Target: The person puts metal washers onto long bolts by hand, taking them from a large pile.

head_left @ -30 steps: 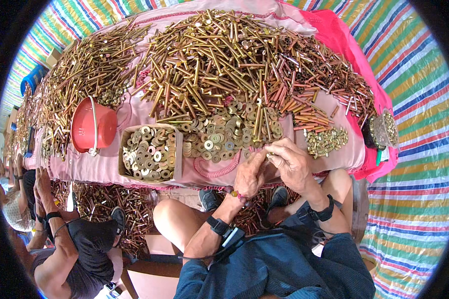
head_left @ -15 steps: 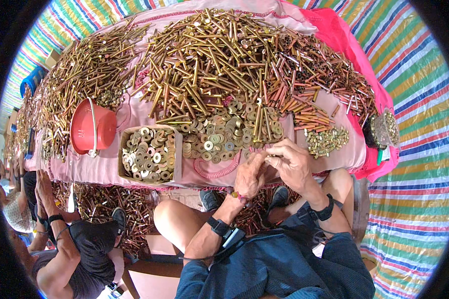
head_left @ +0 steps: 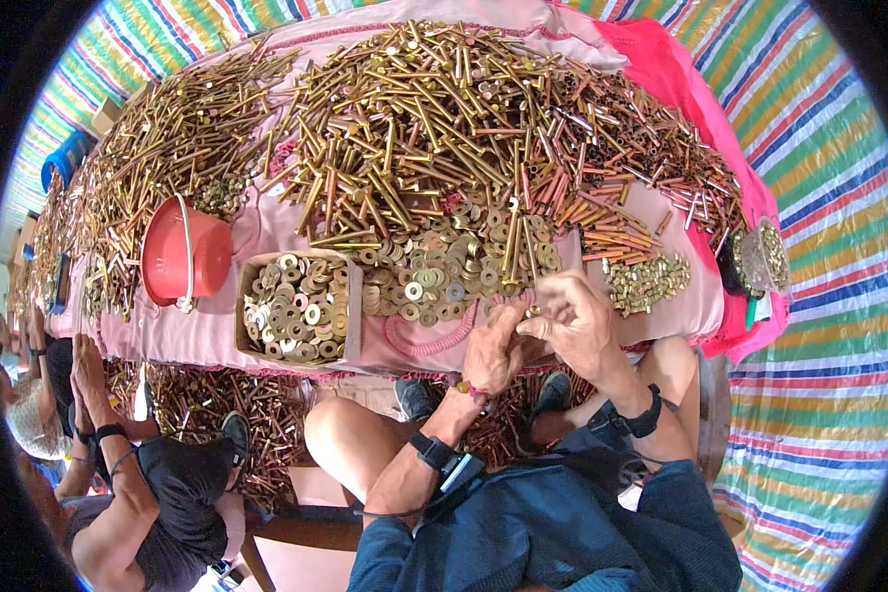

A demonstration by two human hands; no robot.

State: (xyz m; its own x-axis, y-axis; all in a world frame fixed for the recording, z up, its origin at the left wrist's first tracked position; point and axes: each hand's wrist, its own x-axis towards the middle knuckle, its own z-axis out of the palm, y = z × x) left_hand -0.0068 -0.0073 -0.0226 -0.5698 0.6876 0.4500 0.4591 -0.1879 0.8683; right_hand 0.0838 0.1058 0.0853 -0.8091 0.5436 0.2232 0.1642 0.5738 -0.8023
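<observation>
My left hand (head_left: 493, 347) and my right hand (head_left: 574, 321) meet just above the near edge of the table. The fingers of the left are curled closed, and what they hold is hidden. A small brass-coloured piece (head_left: 534, 311) shows between the hands, pinched at the right fingertips. Flat round washers (head_left: 429, 276) lie spread just beyond the left hand. Small brass-coloured nuts (head_left: 646, 284) are heaped right of the right hand. Farther back rise a big pile of long brass-coloured bolts (head_left: 395, 138) and a pile of copper-coloured sleeves (head_left: 602, 202).
An open box (head_left: 353, 306) of washers stands at the near edge, with a red bucket (head_left: 202, 255) tipped beside it. A clear tub (head_left: 763, 255) sits at the right end. Another person's hands (head_left: 89, 370) are at the left. More metal parts (head_left: 257, 414) lie under the table.
My right hand has shifted slightly, its fingers lifting and curling more. The small brass-coloured piece shows more plainly between the hands. The left hand stays nearly in place.
</observation>
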